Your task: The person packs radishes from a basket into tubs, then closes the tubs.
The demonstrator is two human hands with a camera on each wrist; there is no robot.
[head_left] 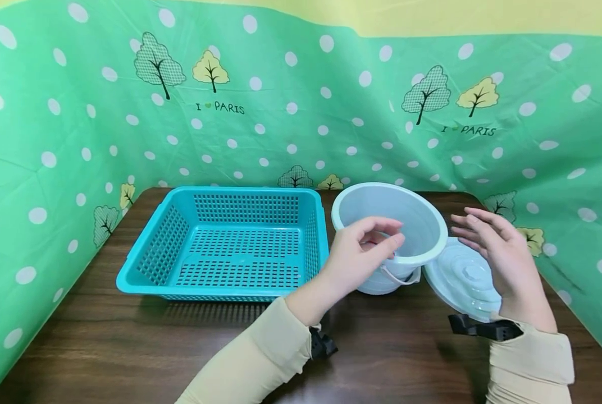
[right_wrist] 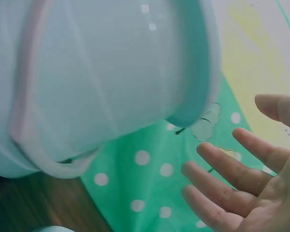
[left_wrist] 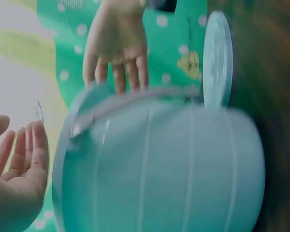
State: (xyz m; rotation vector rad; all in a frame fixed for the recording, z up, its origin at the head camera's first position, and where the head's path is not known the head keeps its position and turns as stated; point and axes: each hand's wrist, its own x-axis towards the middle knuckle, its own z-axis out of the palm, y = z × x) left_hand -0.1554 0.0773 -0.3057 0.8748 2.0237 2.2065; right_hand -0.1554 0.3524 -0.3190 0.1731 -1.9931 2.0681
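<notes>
A light blue bucket with ribbed sides stands on the table, its mouth facing up and its thin handle hanging down the side. Over the bucket's near-left rim hovers my left hand, fingers loosely bent and thumb apart from them, holding nothing. My right hand is raised to the right of the bucket, its fingers extended and spread with nothing in them. Below that hand the round blue lid lies beside the bucket, partly hidden by the hand. In the left wrist view the lid appears edge-on.
A teal rectangular basket with perforated walls stands left of the bucket. The dark wooden table extends in front of both. A green cloth with white dots and printed trees surrounds the table at the back and sides.
</notes>
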